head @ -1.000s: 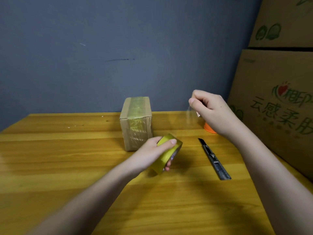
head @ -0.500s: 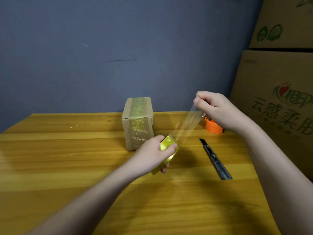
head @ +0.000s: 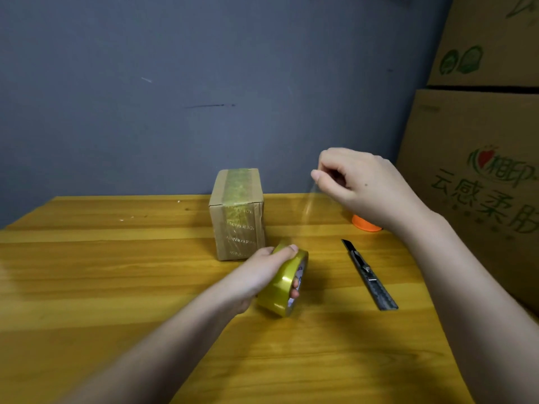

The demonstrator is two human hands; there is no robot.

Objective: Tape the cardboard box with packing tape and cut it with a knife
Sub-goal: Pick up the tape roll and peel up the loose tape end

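Note:
A small cardboard box stands upright at the back of the wooden table, with a yellowish tape band over its top and front. My left hand grips a yellow roll of packing tape just in front of the box. My right hand is raised to the right of the box, pinching the free end of a clear tape strip that stretches down to the roll. A black utility knife lies on the table under my right forearm, blade pointing away.
An orange round object sits behind my right hand, partly hidden. Large printed cardboard cartons are stacked along the table's right side. A grey-blue wall stands right behind the table.
My right hand has drawn the tape end up and out from the roll, and the strip is longer. My left hand has kept the roll in front of the box. Box and knife have not moved.

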